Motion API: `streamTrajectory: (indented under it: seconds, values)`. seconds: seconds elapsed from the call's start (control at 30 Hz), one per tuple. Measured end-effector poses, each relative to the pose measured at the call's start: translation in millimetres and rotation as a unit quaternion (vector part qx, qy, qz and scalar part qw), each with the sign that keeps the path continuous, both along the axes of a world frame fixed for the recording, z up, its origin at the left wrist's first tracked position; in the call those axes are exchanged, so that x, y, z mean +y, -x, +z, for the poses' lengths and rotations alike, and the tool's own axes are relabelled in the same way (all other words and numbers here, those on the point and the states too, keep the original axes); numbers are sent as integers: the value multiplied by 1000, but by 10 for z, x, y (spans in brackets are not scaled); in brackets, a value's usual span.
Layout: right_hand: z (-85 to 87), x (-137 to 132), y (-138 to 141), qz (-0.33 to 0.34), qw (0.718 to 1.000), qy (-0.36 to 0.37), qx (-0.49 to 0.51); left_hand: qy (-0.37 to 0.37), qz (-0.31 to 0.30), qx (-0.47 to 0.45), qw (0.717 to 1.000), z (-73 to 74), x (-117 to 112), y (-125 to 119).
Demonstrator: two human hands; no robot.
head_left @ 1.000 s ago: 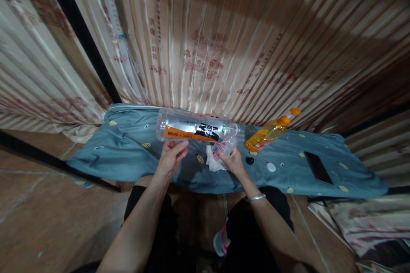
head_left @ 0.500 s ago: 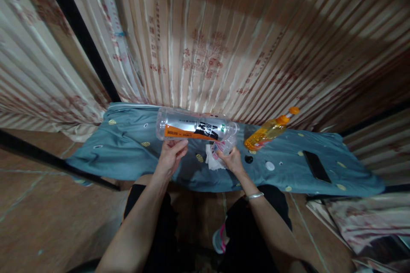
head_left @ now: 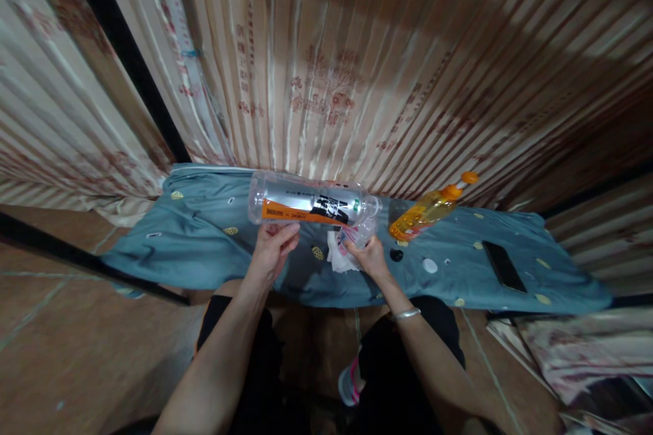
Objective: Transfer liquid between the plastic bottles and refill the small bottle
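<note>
My left hand [head_left: 272, 251] grips a large clear plastic bottle [head_left: 311, 202] with a silver, orange and black label, held sideways above a blue-grey cloth [head_left: 204, 238]. The bottle's neck points right. My right hand [head_left: 369, 256] is closed on a small clear plastic piece [head_left: 358, 234] just under the bottle's neck. A crumpled white tissue [head_left: 337, 255] lies on the cloth between my hands.
A bottle of orange liquid [head_left: 426, 212] with an orange cap lies on the cloth to the right. A black phone [head_left: 504, 266] lies further right, a small black cap [head_left: 396, 254] and a white disc [head_left: 430, 264] nearer. Striped curtains [head_left: 357, 68] hang behind. My knees are below the cloth's edge.
</note>
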State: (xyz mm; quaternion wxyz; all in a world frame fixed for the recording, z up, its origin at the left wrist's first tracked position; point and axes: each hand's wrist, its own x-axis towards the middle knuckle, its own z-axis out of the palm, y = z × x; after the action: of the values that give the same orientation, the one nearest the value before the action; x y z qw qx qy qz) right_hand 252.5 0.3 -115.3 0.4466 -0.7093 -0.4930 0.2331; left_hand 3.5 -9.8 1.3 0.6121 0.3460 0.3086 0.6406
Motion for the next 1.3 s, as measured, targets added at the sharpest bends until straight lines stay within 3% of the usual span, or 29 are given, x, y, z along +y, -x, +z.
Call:
streamTrajectory:
  seconds: [1.3]
  values:
    - [113, -26, 70, -4, 1000, 9, -12, 7, 16, 0, 1000, 41, -22, -21]
